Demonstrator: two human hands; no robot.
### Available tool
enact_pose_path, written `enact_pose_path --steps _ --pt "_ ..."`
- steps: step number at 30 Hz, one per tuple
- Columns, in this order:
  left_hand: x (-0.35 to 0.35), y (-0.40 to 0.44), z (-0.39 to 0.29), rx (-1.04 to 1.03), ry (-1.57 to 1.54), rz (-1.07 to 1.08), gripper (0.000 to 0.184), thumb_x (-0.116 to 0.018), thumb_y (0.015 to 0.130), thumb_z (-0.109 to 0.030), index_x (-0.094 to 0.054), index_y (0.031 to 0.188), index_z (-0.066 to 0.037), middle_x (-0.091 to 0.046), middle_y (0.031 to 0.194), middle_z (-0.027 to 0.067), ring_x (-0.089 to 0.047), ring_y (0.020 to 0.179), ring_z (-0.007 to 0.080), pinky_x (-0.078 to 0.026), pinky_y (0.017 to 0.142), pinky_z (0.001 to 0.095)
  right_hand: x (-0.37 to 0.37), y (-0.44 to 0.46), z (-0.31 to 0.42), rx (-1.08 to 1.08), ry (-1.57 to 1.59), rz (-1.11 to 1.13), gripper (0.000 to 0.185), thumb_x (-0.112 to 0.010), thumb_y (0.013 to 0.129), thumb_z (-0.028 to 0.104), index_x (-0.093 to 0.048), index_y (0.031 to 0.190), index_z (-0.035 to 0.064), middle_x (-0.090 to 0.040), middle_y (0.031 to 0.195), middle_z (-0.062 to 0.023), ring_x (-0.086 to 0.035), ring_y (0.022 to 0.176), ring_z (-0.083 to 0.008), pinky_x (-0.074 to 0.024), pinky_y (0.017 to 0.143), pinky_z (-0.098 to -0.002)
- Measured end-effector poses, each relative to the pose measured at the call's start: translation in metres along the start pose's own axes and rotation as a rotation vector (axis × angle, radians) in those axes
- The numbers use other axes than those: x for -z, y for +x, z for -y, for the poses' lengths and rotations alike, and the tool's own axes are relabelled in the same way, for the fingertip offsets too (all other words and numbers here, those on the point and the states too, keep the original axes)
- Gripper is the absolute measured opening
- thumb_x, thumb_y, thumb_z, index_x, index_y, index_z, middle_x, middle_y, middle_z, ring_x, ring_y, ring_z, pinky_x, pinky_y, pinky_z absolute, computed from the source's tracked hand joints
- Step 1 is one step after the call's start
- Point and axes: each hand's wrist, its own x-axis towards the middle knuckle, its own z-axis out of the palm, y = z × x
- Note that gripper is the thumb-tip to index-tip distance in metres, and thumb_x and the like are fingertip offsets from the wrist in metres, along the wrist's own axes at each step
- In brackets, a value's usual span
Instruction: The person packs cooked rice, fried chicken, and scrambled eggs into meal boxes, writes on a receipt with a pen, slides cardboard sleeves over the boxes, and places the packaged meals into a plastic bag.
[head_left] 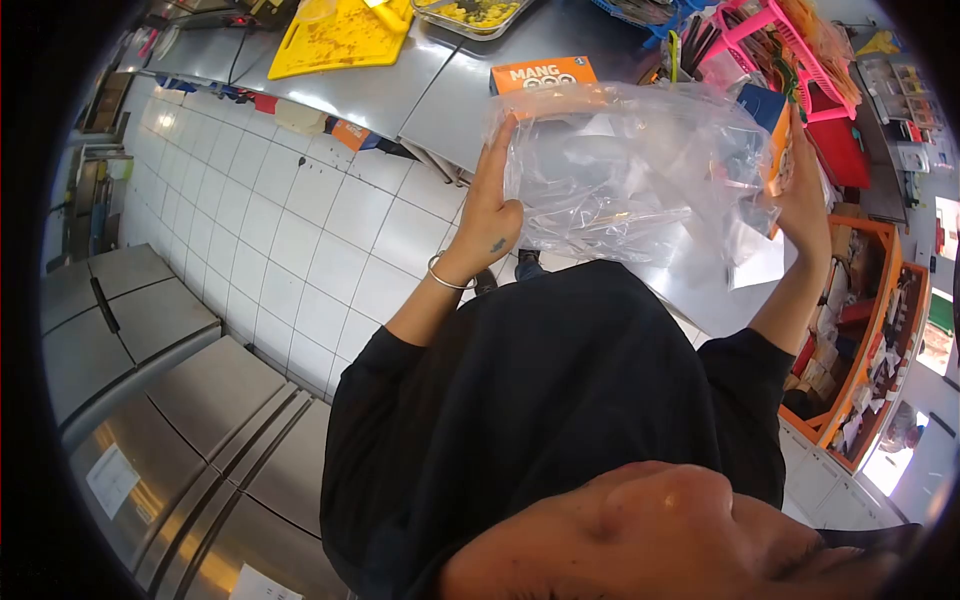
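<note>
A large clear plastic bag (620, 185) is spread wide between my two hands, over the edge of the steel table. My left hand (490, 200) is at the bag's left side, its fingers pointing up and pressed along the plastic. On the other side my right hand (802, 195) holds the bag's right edge, beside an orange and blue box (775, 125). Behind the bag stands an orange box (540, 74) with printed lettering, partly covered by the plastic.
A yellow cutting board (345, 38) with food scraps and a metal tray of yellow food (475, 14) lie on the steel table (400, 88). Pink baskets (790, 55) stand back right. An orange crate (860, 310) is at right, steel fridges (200, 400) lower left.
</note>
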Motion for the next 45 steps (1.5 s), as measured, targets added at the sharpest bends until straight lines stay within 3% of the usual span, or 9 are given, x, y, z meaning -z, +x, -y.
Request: enact_pose_path --steps 4,16,21,22,30,37,39,42,45 --pt "0.002 0.006 0.004 0.002 0.027 0.05 0.094 -0.039 0.062 0.011 -0.025 0.154 0.0 -0.026 0.159 0.021 -0.016 0.151 0.0332 -0.01 0.123 0.0388 0.011 0.01 -0.02 -0.014 -0.247 0.029 0.122 -0.083 0.052 0.009 -0.023 0.158 0.0136 -0.054 0.129 -0.0207 -0.054 0.12 -0.0364 -0.0413 0.105 -0.0428" --pt "-0.038 0.02 0.052 0.043 -0.027 0.209 0.091 -0.04 0.062 0.017 -0.026 0.151 0.001 -0.015 0.161 0.0271 -0.012 0.152 0.0367 -0.013 0.122 0.037 -0.059 0.015 0.057 0.344 0.677 0.481 0.115 -0.089 0.059 0.034 -0.029 0.153 0.0077 -0.04 0.152 -0.016 -0.042 0.138 -0.0324 -0.0317 0.114 -0.0418" --pt "-0.022 0.018 0.046 0.256 -0.319 0.272 0.092 -0.044 0.064 0.014 -0.025 0.153 0.0 -0.016 0.162 0.0252 -0.012 0.152 0.0329 -0.014 0.121 0.0354 -0.132 0.014 0.069 0.424 0.446 0.586 0.106 -0.089 0.058 0.02 -0.033 0.148 0.0101 -0.045 0.142 -0.0177 -0.045 0.133 -0.0366 -0.0388 0.11 -0.045" --pt "-0.011 0.016 0.041 0.221 -0.171 0.263 0.09 -0.046 0.066 0.011 -0.025 0.153 0.001 -0.028 0.159 0.0216 -0.022 0.15 0.0274 -0.017 0.121 0.0352 -0.146 0.012 0.057 0.416 0.341 0.545 0.106 -0.088 0.058 0.018 -0.033 0.148 0.0105 -0.046 0.141 -0.0173 -0.046 0.131 -0.0369 -0.0399 0.109 -0.0462" --pt "-0.028 0.01 0.028 0.076 -0.078 0.279 0.092 -0.043 0.063 0.012 -0.025 0.153 0.001 -0.018 0.163 0.0191 -0.013 0.153 0.0301 -0.014 0.121 0.0348 -0.199 -0.006 0.033 0.456 -0.357 0.324 0.099 -0.079 0.062 0.003 -0.034 0.149 0.0149 -0.048 0.14 -0.0154 -0.044 0.132 -0.0355 -0.0336 0.11 -0.0551" --pt "-0.033 0.011 0.052 0.015 0.017 0.22 0.091 -0.045 0.065 0.012 -0.032 0.153 -0.007 -0.008 0.165 0.0208 -0.007 0.153 0.0335 -0.014 0.121 0.0377 -0.245 0.0 0.014 0.373 -0.236 0.532 0.094 -0.081 0.067 0.012 -0.035 0.149 0.0151 -0.063 0.125 -0.0119 -0.057 0.119 -0.0334 -0.0359 0.107 -0.0539" --pt "-0.032 0.009 0.062 0.08 0.029 0.179 0.088 -0.047 0.067 0.011 -0.036 0.151 -0.011 -0.007 0.163 0.0264 -0.004 0.151 0.0429 -0.014 0.121 0.0454 -0.219 0.015 0.038 0.397 -0.182 0.672 0.085 -0.081 0.07 0.016 -0.042 0.145 0.0159 -0.068 0.116 -0.0106 -0.061 0.112 -0.0313 -0.0411 0.103 -0.0496" --pt "-0.029 0.009 0.059 0.18 0.042 0.147 0.088 -0.046 0.065 0.013 -0.042 0.148 -0.014 -0.01 0.163 0.0253 -0.004 0.151 0.0415 -0.014 0.121 0.0455 -0.165 0.075 0.09 0.156 0.381 1.065 0.066 -0.079 0.073 0.022 -0.055 0.135 0.0166 -0.071 0.108 -0.01 -0.064 0.108 -0.0272 -0.0474 0.095 -0.0424" --pt "-0.036 0.008 0.067 0.179 0.046 0.142 0.085 -0.046 0.064 0.014 -0.048 0.143 -0.016 -0.014 0.162 0.026 -0.004 0.152 0.0387 -0.015 0.122 0.0451 -0.188 0.137 0.085 0.232 0.198 0.733 0.058 -0.078 0.077 0.02 -0.059 0.132 0.0146 -0.064 0.124 -0.0114 -0.058 0.117 -0.024 -0.0485 0.096 -0.0394"
